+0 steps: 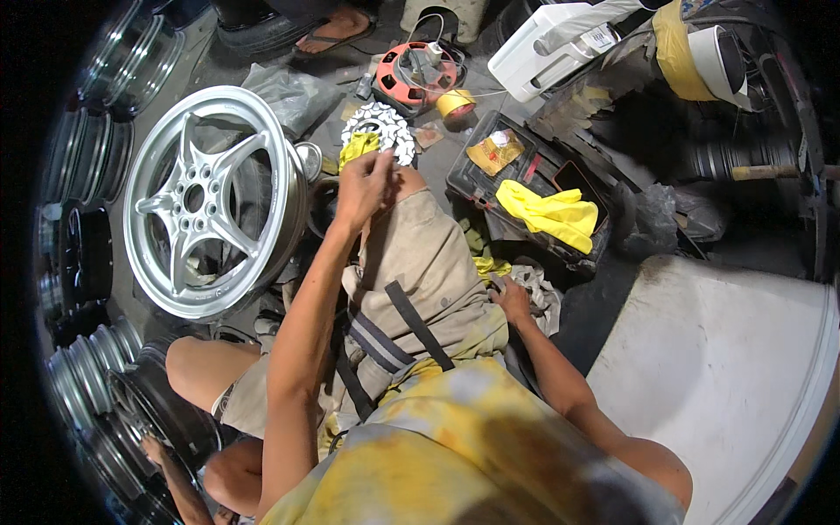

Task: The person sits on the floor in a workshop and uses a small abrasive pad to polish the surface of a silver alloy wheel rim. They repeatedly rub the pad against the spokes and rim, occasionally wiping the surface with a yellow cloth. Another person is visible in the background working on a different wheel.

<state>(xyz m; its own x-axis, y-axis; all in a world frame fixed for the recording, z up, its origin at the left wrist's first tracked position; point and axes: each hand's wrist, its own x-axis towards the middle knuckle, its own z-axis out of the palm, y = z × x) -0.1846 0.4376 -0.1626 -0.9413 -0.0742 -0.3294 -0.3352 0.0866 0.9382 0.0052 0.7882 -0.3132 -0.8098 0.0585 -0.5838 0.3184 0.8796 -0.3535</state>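
My left hand (363, 191) is held over my knee with its fingers closed on a yellow cloth (357, 150). Just beyond the cloth lies a round white piece with a dark pattern (398, 140). A silver spoked wheel rim (194, 199) stands tilted to the left of that hand. Down by my right thigh, my right hand (514, 302) has its fingers apart beside a crumpled pale rag (544, 293). A smaller yellow cloth piece (492, 267) lies just ahead of its fingertips.
A dark toolbox (477, 179) bears a yellow glove-like cloth (551, 214). Farther off are an orange cable reel (411, 74), a yellow tape roll (455, 103) and a white jug (547, 52). Stacked rims (87, 157) line the left; a white panel (709, 376) is at right. Another person's hand (154, 451) shows lower left.
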